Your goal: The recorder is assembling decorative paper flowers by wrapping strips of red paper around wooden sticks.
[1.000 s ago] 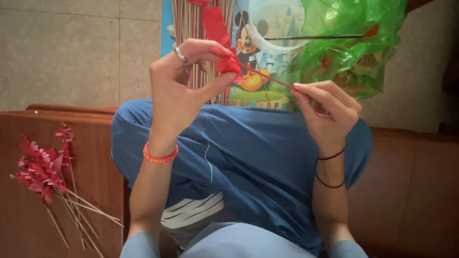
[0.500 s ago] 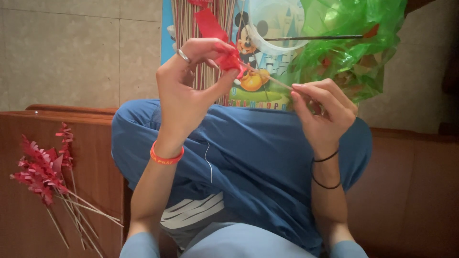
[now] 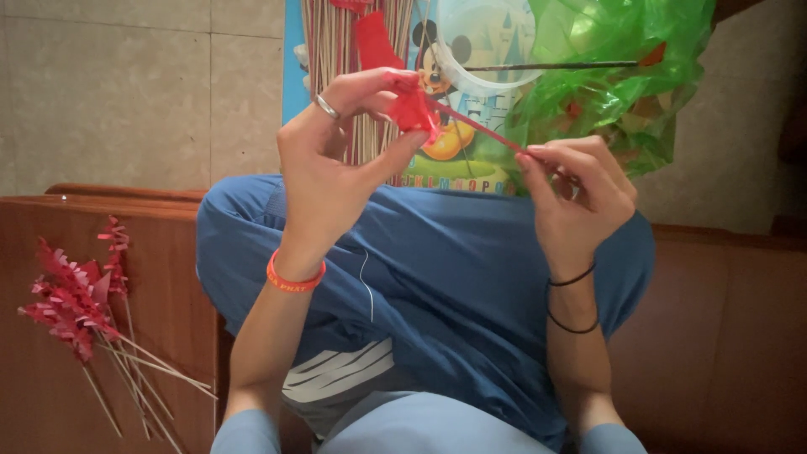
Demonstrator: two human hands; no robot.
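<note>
My left hand (image 3: 336,160), with a ring and an orange wristband, pinches a strip of red fringed paper (image 3: 395,76) around the tip of a thin stick (image 3: 479,128). My right hand (image 3: 576,189), with black bands at the wrist, grips the other end of that stick between thumb and fingers. Both hands are raised above my lap in blue trousers (image 3: 454,277). The red paper stands up past my left fingers.
Several finished red paper flowers on sticks (image 3: 80,303) lie on the wooden bench (image 3: 160,252) at left. A bundle of bare sticks (image 3: 336,50), a clear plastic tub (image 3: 483,42) on a cartoon mat and a green plastic bag (image 3: 618,71) lie on the tiled floor ahead.
Both hands have shifted slightly up and right while the left fingers work the red paper at the stick's tip. Grip on the stick is unchanged.
</note>
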